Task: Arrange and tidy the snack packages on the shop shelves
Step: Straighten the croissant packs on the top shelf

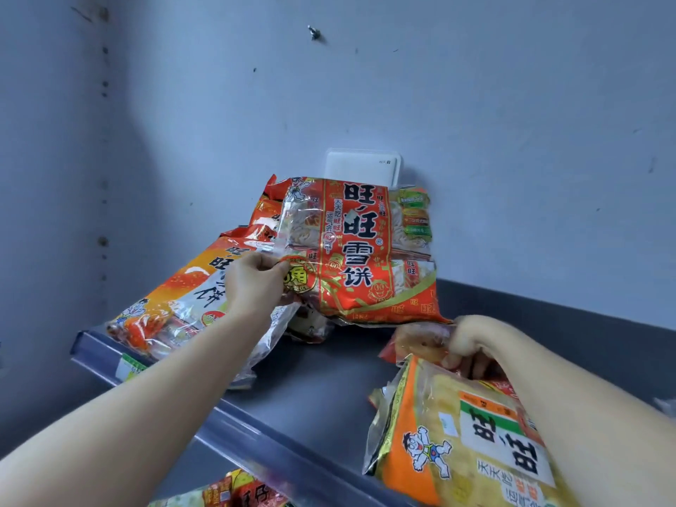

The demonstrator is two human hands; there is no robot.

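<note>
Nearest: lower packs [226, 492] on the tier below, barely in frame. The yellow pack [457, 433] is at right, lying turned sideways and overhanging the front edge of the shelf [329, 378].

Right hand [472, 345] is at its far end, fingers curled. The view is blurred there. It is probably gripping the yellow pack's top seam, maybe also the small reddish pack [413, 342] just behind; I can't separate the two.

Left hand [256, 283] is further in, thumb and fingers pinching the lower-left edge of the red pack [362, 250]. The red pack stands tilted, leaning back toward the wall [512, 140], with its bottom edge on the shelf. It partly covers a white router [362, 168].

The orange pack [175, 305] lies flat at left, one corner past the shelf front and its right part under the left forearm. More red packs are stacked behind it.

Step, my read: mid-arrangement. The red pack is being stood up or straightened while the yellow one is staged. No row is formed yet.

Next move calls for squaring the red pack upright without letting it slide. A pinch on a film edge is weak, so it wants support from below. Then the yellow pack needs rotating face-out and pushing back off the edge.
</note>
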